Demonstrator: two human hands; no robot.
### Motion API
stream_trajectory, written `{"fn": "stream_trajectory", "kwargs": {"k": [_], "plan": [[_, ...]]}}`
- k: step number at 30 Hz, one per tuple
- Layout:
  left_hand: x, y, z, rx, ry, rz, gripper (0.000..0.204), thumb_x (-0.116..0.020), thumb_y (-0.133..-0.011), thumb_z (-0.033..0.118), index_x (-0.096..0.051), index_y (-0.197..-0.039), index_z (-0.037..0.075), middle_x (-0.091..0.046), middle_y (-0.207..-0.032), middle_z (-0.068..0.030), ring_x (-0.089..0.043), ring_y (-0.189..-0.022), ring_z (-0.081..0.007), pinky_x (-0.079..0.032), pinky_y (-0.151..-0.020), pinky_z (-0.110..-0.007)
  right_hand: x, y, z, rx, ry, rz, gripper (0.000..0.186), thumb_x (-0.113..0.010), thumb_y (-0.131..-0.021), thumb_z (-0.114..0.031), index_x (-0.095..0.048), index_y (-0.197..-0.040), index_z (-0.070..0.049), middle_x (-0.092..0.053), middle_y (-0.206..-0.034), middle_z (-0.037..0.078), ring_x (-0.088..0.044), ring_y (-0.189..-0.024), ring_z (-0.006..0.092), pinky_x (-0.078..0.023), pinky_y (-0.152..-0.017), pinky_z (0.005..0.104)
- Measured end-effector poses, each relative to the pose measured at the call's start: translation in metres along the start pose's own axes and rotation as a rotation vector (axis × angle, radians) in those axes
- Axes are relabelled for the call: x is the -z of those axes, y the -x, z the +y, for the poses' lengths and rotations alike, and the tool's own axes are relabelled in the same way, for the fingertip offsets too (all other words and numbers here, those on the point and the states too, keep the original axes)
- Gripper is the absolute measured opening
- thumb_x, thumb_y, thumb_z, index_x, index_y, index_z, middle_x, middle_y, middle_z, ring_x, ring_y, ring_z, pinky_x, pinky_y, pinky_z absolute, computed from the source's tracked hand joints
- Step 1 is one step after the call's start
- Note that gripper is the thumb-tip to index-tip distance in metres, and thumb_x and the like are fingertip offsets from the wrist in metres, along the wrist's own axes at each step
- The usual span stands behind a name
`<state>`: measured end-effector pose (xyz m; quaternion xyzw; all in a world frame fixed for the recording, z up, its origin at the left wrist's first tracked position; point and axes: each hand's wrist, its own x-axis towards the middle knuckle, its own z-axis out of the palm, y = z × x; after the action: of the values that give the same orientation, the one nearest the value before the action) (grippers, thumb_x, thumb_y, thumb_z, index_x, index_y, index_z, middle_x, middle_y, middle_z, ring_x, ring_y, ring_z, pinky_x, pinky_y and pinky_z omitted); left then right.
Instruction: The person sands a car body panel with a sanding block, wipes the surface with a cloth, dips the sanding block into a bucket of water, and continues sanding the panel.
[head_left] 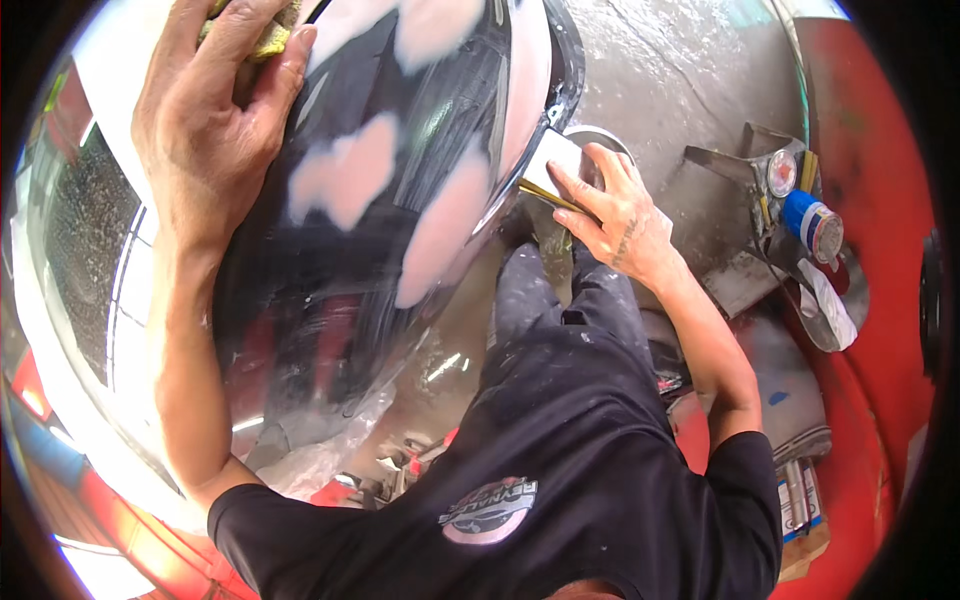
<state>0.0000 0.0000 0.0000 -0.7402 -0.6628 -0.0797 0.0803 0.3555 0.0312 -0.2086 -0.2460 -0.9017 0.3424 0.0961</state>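
Observation:
A black car body panel with several pinkish filler-like patches fills the left middle. At the upper left, my left hand curls its fingers around a yellow sponge, partly cut off by the upper edge of the view. My right hand is at the panel's right edge, its fingers closed on a flat white pad with a thin yellow-brown edge. This pad reaches the panel's dark rim. Whether it presses on the rim I cannot tell.
To the right stands a stand or holder with a blue can and a white cloth or paper. A round pale rim shows behind my right hand. Clear plastic sheeting hangs below the panel. The floor looks wet.

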Motion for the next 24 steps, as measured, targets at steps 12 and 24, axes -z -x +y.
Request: {"fn": "stream_trajectory", "kwargs": {"k": [12,24], "plan": [[-0.006,-0.005,-0.002,-0.002,-0.001,0.028,0.034,-0.083,-0.091,0.009,-0.078,-0.124,0.015,-0.070,-0.126,-0.0112,-0.072,-0.114,-0.0264,-0.059,-0.093,-0.035,0.002,-0.003,-0.011,-0.039,-0.033,0.029,0.060,-0.081,-0.087,-0.028,-0.064,-0.144,-0.019,-0.054,-0.133,0.027,-0.058,-0.114,0.0412,-0.050,-0.094,0.0502],[-0.005,-0.008,0.002,0.009,0.010,-0.012,0.034,-0.082,-0.092,0.006,-0.078,-0.125,0.012,-0.066,-0.130,-0.0140,-0.073,-0.112,-0.0239,-0.063,-0.088,-0.032,0.018,-0.024,0.012,-0.094,-0.037,-0.046,0.063,-0.084,-0.084,-0.026,-0.066,-0.143,-0.016,-0.053,-0.138,0.028,-0.057,-0.114,0.0431,-0.049,-0.102,0.0509]]}}
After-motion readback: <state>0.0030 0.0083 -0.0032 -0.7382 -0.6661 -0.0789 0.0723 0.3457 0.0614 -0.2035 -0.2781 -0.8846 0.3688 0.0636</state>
